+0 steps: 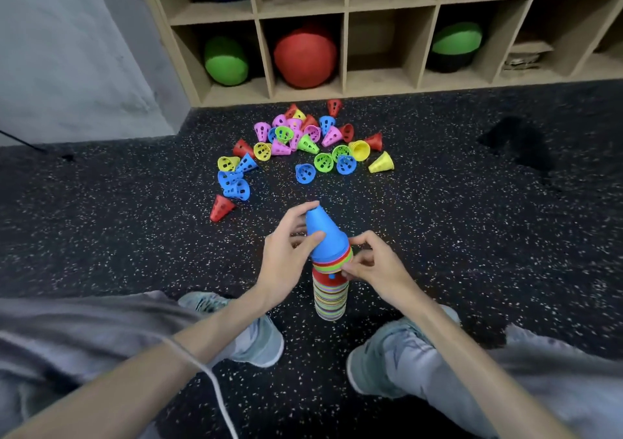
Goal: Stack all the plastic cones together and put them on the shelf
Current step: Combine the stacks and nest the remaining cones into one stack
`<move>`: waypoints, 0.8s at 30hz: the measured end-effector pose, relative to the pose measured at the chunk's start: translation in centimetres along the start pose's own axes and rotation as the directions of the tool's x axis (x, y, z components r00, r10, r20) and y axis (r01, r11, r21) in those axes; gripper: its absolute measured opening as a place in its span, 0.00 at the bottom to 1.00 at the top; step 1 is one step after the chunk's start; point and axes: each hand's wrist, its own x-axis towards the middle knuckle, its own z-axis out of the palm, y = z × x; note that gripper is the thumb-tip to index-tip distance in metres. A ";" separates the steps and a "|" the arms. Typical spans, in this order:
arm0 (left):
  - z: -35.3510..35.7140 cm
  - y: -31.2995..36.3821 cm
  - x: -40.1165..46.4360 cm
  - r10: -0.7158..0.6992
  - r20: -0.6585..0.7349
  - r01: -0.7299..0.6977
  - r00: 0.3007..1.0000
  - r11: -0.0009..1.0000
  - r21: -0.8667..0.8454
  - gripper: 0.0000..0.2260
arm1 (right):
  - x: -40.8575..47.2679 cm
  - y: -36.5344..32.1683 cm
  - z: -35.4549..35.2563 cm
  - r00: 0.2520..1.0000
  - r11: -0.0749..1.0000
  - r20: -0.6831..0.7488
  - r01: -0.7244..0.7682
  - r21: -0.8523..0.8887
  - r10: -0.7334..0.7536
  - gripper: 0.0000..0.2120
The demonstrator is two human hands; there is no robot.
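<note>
Stack (330,290) stands upright on the floor (472,222) between our feet, long axis vertical, tip up and leaning a touch toward 11 o'clock in view. Blue cone (325,236) caps it. Our left hand (286,259) grasps that blue cone from 9 o'clock, fingers curled around its upper part, thumb on the near face. Our right hand (374,266) pinches the rims just under the blue cone from 3 o'clock. Both hands touching the stack; neither hand free.

Loose cones (303,145) lie scattered at 12 o'clock from the hands, well apart, most on their sides with axes pointing every way, a few upright. Nearest ones: blue one (305,172) straight ahead at 12, red one (220,207) at 10 o'clock. We judge the left hand nearer the red and the blue cluster, the right nearer the yellow one (381,162) at 1 o'clock. Shelf (344,54) sits beyond the pile at 12, with an open cubby dead ahead.

Many cones unstacked, so we judge the task roughly midway; next reach goes forward.
</note>
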 end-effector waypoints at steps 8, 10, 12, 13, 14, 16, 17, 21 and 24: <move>0.4 -1.2 -0.3 0.028 0.085 -0.031 0.996 0.999 0.034 0.23 | 0.0 1.7 0.1 0.996 1.000 -0.086 -0.001 -0.027 -0.001 0.12; 0.5 -1.7 -0.8 0.050 0.141 -0.061 0.989 0.995 0.077 0.22 | 0.0 1.7 -0.1 0.994 0.997 -0.105 0.014 -0.077 -0.023 0.10; 0.6 -2.1 -1.3 0.066 0.166 -0.086 0.984 0.990 0.112 0.21 | -0.1 1.5 -0.2 0.994 0.993 -0.104 0.025 -0.112 -0.037 0.10; 0.6 -2.2 -1.4 0.069 0.166 -0.088 0.984 0.989 0.115 0.21 | -0.2 1.5 -0.3 0.994 0.992 -0.104 0.028 -0.123 -0.041 0.10; 0.7 -2.2 -1.4 0.066 0.166 -0.085 0.984 0.990 0.109 0.20 | -0.2 1.4 -0.3 0.994 0.991 -0.106 0.024 -0.129 -0.037 0.09; 0.7 -2.1 -1.4 0.058 0.177 -0.075 0.983 0.993 0.091 0.20 | -0.3 1.4 -0.3 0.994 0.990 -0.106 0.015 -0.142 -0.031 0.09; 0.6 -2.0 -1.4 0.058 0.186 -0.076 0.981 0.993 0.091 0.20 | -0.3 1.3 -0.3 0.994 0.988 -0.107 0.016 -0.154 -0.033 0.09; 0.2 -1.9 -1.3 0.054 0.225 -0.093 0.973 0.982 0.165 0.18 | -0.2 0.3 -0.4 0.979 0.961 -0.164 0.077 -0.264 -0.123 0.09; -0.6 -1.0 0.0 0.086 0.273 -0.162 0.958 0.949 0.270 0.15 | 0.3 -2.2 -1.1 0.955 0.930 -0.188 0.158 -0.333 -0.230 0.08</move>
